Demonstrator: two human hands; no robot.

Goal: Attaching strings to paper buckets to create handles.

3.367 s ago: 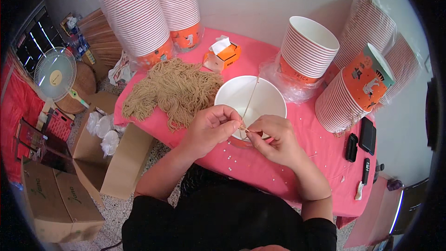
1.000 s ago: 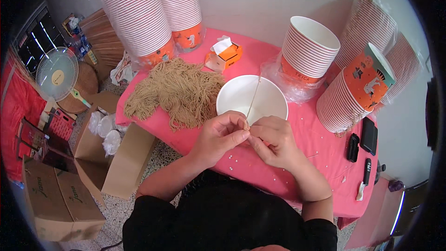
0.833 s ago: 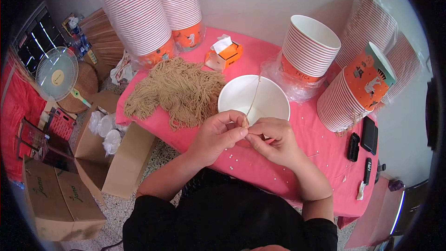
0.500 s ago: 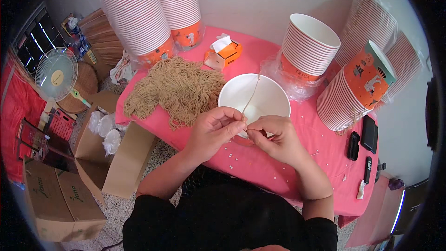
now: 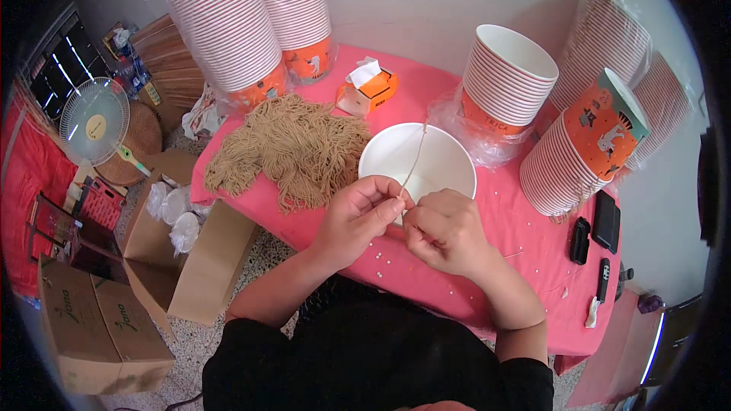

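A thin tan string (image 5: 416, 156) runs from the far rim of a white paper bucket (image 5: 455, 154) down to my fingers at its near side. My left hand (image 5: 358, 217) pinches the string between thumb and forefinger. Close against it, my right hand (image 5: 449, 232) is closed with the back turned up. Its fingertips seem to grip the string's end, though the fingers mostly hide it. To the left of the bucket lies a big loose heap of tan string (image 5: 293, 148).
Stacked paper buckets (image 5: 506, 76) stand at the back right, more wrapped stacks (image 5: 221, 23) at the back left. An orange tissue box (image 5: 367, 93) sits between. Small white beads (image 5: 378, 265) dot the pink tablecloth (image 5: 426, 289). An open carton (image 5: 205, 274) is on the floor.
My right hand has turned over and its fingers have curled tighter, with the knuckles now upward. The left hand keeps its pinch almost in place.
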